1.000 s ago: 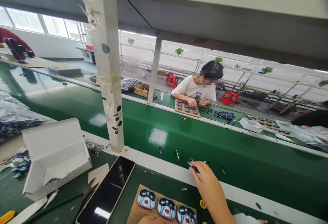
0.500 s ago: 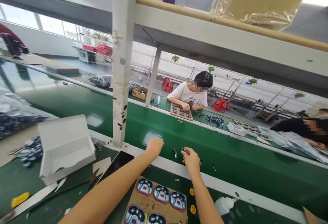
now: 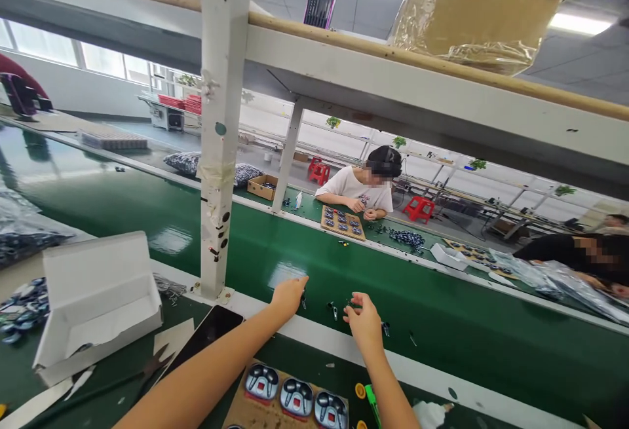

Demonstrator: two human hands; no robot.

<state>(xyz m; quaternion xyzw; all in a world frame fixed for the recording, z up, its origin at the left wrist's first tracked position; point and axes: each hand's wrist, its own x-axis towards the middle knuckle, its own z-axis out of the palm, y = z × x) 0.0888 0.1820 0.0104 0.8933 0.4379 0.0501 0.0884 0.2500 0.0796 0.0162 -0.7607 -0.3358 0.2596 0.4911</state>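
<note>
Two bare arms reach from the bottom of the view over a white rail (image 3: 319, 344) onto a green belt (image 3: 466, 311). The right hand (image 3: 364, 323) has a closed grip, thumb and fingers pinching a small dark part (image 3: 354, 305) just above the belt. The left hand (image 3: 289, 297) is half curled; whether it holds anything cannot be told. Just beside it lies a small metal part (image 3: 303, 300), with others (image 3: 334, 312) scattered between and past the hands. On the near counter (image 3: 14, 376) sit a cardboard board of earbud cases (image 3: 289, 397), an open white box (image 3: 93, 308), a phone (image 3: 206, 334) and scissors (image 3: 157, 362). A white post (image 3: 221, 121) blocks part of the view. Across the belt, a co-worker (image 3: 356, 190) works over another board.
</note>
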